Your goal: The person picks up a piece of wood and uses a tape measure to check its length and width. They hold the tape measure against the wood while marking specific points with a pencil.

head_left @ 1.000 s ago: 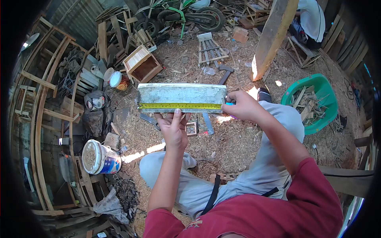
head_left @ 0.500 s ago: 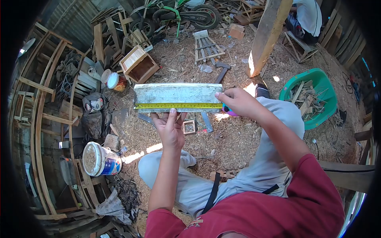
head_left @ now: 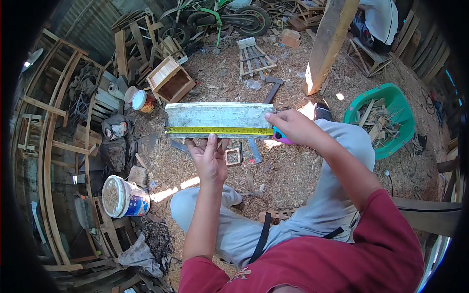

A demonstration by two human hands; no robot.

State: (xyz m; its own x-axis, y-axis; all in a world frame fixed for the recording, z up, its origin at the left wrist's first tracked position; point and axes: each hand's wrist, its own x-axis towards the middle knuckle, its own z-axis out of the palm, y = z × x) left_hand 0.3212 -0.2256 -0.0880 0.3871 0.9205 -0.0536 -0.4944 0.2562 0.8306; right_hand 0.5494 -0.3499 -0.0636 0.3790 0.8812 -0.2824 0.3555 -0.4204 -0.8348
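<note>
A whitish, weathered board [head_left: 220, 115] is held up level in front of me. Along its lower part lies a yellow tape measure strip [head_left: 220, 130], drawn out from the left end to the right end. My left hand [head_left: 210, 158] grips the board's lower edge from below, with the thumb on the front near the tape. My right hand [head_left: 295, 128] is closed around the board's right end and the tape's case [head_left: 282, 137], a pink and blue piece mostly hidden by the fingers.
A green tub [head_left: 408, 122] of wood scraps stands at the right, near a wooden post [head_left: 327, 49]. Left are a white bucket [head_left: 113, 196] and an open wooden box [head_left: 171, 83]. A hammer [head_left: 274, 89] lies beyond the board. Another person [head_left: 381, 22] is at the top right.
</note>
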